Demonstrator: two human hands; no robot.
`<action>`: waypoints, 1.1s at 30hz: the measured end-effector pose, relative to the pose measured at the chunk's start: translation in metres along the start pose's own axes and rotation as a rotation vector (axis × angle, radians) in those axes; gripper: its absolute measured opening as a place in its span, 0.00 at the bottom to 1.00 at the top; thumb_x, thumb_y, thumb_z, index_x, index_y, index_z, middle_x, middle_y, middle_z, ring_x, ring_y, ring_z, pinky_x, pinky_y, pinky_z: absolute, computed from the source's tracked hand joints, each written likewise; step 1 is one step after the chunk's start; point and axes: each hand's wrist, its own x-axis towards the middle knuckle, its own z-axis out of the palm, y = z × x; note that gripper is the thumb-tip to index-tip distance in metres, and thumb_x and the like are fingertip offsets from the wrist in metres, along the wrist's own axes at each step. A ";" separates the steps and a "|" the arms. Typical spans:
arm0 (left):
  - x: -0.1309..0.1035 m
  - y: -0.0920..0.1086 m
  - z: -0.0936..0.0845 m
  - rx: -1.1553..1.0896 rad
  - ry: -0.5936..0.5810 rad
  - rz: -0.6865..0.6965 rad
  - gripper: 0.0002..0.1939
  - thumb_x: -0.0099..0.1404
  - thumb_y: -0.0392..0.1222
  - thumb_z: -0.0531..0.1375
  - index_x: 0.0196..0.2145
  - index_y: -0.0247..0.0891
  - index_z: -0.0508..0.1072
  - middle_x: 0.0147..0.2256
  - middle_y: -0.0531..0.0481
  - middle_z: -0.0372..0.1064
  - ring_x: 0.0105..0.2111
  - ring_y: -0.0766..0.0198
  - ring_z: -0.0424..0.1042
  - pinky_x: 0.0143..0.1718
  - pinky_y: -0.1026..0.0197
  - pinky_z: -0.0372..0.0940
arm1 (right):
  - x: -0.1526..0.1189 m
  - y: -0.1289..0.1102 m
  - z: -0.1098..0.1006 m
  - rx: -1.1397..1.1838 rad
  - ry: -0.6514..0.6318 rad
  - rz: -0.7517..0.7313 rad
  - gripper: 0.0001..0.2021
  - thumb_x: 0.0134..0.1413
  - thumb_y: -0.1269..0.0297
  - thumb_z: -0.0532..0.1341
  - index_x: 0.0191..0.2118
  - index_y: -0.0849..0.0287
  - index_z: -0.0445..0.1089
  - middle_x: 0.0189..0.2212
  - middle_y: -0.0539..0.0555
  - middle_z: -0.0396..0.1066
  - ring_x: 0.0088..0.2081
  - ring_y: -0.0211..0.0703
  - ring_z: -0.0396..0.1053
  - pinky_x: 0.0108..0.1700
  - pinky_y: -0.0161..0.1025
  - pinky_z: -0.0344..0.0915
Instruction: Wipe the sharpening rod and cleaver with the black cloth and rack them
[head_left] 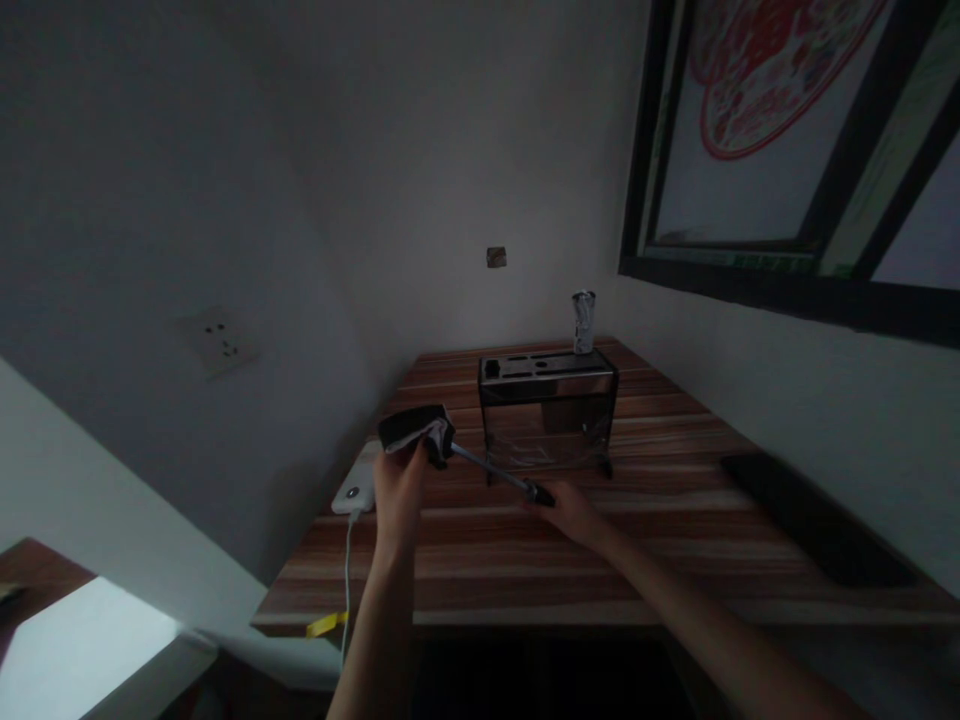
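Observation:
My left hand (400,482) grips a dark folded cloth (411,427) with a pale patch, above the left part of the wooden table (465,580). A thin grey rod (487,465) runs from the cloth down to the right, ending in a black handle (538,492). My right hand (566,510) is closed on that handle. Behind the rod stands a black rack (547,388) with slots in its top and a clear front. How the rod meets the cloth is hidden.
A crumpled silver cylinder (583,322) stands at the rack's right rear. On the left lies a white device (355,492) with a cable, near yellow tape (324,625). A flat black object (814,515) lies on the right. A framed picture (750,120) hangs on the right wall.

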 end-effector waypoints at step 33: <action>-0.067 -0.035 0.064 0.083 -0.323 -0.226 0.11 0.48 0.32 0.58 0.33 0.32 0.71 0.31 0.47 0.73 0.32 0.61 0.71 0.32 0.65 0.63 | 0.002 0.010 0.004 0.143 0.041 -0.046 0.05 0.43 0.71 0.60 0.31 0.61 0.70 0.30 0.53 0.74 0.32 0.45 0.69 0.35 0.38 0.63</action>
